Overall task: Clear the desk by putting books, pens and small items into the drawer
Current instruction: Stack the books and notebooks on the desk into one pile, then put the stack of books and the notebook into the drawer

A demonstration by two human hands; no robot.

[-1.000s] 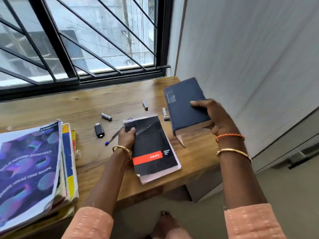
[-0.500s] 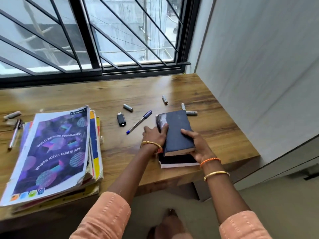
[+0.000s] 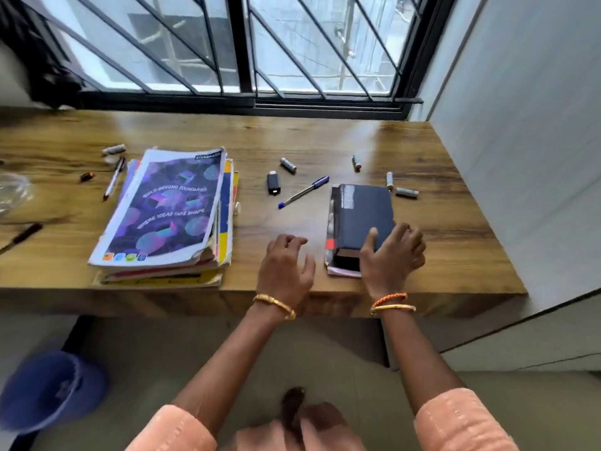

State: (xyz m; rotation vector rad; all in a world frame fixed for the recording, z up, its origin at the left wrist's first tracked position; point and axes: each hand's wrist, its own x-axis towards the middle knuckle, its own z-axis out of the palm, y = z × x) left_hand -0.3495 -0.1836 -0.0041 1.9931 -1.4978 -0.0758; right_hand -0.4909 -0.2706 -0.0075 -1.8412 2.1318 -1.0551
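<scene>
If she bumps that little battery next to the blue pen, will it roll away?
Probably. The battery looks like a smooth cylinder lying on its side on the flat desk, so a sideways nudge would likely roll it. It seems small and light, and nothing touches it to stop it.

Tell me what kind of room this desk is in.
Probably a home study corner. A wooden desk sits under a barred window, with a stack of notebooks, a blue pen and loose batteries on it.
</scene>
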